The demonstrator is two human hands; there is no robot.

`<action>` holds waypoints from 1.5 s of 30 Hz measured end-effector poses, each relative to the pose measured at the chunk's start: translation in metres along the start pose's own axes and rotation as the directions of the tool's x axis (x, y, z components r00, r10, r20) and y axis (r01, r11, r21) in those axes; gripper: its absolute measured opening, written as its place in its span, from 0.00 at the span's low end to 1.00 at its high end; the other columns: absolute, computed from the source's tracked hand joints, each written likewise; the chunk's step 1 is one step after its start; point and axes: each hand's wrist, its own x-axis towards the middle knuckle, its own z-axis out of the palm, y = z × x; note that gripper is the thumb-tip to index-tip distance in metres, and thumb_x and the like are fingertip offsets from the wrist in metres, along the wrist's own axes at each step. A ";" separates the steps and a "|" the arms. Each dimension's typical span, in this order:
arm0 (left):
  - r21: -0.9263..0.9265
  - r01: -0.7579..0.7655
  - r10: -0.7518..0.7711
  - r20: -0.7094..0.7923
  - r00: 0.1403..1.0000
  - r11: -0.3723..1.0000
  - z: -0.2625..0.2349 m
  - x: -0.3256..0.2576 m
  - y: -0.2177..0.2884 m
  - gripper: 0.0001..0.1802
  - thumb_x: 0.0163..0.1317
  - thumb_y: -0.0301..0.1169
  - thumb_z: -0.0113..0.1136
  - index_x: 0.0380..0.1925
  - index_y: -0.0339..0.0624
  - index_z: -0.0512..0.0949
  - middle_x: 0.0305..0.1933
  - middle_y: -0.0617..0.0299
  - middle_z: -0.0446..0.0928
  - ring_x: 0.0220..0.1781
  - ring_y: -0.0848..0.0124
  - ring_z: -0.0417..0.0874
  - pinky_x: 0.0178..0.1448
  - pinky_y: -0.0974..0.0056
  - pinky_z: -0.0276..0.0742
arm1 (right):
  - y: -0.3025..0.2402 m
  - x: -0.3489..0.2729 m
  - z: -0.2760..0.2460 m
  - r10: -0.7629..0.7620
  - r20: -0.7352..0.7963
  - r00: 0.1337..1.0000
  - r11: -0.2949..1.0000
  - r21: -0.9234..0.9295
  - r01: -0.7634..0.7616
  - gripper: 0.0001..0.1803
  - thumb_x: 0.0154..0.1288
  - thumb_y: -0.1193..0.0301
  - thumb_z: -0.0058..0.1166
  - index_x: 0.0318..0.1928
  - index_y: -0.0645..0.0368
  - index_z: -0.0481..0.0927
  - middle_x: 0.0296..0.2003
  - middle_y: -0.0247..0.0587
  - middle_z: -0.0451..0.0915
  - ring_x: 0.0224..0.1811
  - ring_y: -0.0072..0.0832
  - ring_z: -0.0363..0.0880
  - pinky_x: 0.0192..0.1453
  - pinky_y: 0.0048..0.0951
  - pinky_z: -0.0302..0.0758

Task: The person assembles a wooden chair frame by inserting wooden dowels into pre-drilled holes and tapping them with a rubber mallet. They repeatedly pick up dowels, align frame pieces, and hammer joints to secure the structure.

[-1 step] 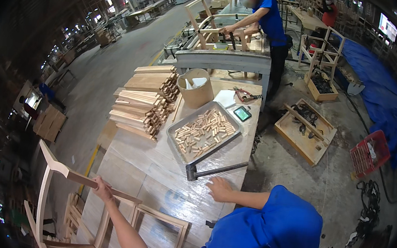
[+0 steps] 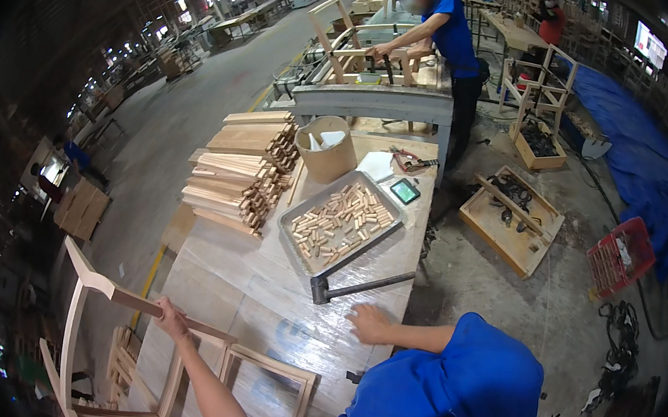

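Note:
My left hand (image 2: pixel 172 318) is closed round a rail of a pale wooden chair frame (image 2: pixel 128 299), which lies across the lower left of the worktable. My right hand (image 2: pixel 369 324) rests on the table's right side with its fingers loosely stretched out and nothing in them. Just beyond it lies a black mallet (image 2: pixel 320 291), its handle pointing right. Past the mallet stands a metal tray (image 2: pixel 282 244) holding many short wooden dowels (image 2: pixel 338 222). A small device with a green screen (image 2: pixel 405 190) is beside the tray's far right corner.
Stacked wooden slats (image 2: pixel 233 175) sit left of the tray, and a round tub (image 2: pixel 329 162) stands behind it. Red-handled pliers (image 2: pixel 411 160) lie at the far right corner. Beyond, a co-worker in blue (image 2: pixel 455 35) handles another frame. A wooden box (image 2: pixel 510 217) and red basket (image 2: pixel 623 252) stand on the floor.
The view has shifted very slightly. Both my hands, the chair frame and the mallet stay in place.

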 end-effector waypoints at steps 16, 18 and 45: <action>0.138 0.142 -0.118 -0.164 0.979 0.980 0.015 -0.025 0.042 0.16 0.67 0.37 0.63 0.29 0.34 0.75 0.24 0.60 0.74 0.27 0.68 0.73 0.35 0.58 0.72 | -0.026 -0.255 0.037 0.323 0.290 0.901 0.877 0.265 -0.400 0.24 0.70 0.55 0.63 0.58 0.57 0.83 0.48 0.50 0.89 0.51 0.48 0.88 0.55 0.47 0.83; 0.229 0.074 -0.037 -0.163 0.986 0.971 0.006 -0.036 0.047 0.18 0.66 0.38 0.62 0.30 0.30 0.76 0.26 0.56 0.76 0.30 0.63 0.74 0.39 0.54 0.73 | -0.039 -0.291 0.047 0.346 0.375 0.860 0.818 0.328 -0.472 0.24 0.70 0.54 0.63 0.58 0.57 0.83 0.48 0.51 0.89 0.52 0.49 0.88 0.56 0.46 0.82; 0.794 -0.560 -0.472 0.598 0.648 0.236 -0.160 -0.469 0.077 0.33 0.66 0.56 0.66 0.52 0.35 0.82 0.48 0.31 0.83 0.56 0.47 0.85 0.63 0.40 0.76 | 0.093 -0.407 -0.010 0.461 0.399 0.792 0.784 0.235 -0.575 0.24 0.70 0.53 0.61 0.59 0.53 0.84 0.52 0.50 0.87 0.58 0.48 0.85 0.62 0.46 0.79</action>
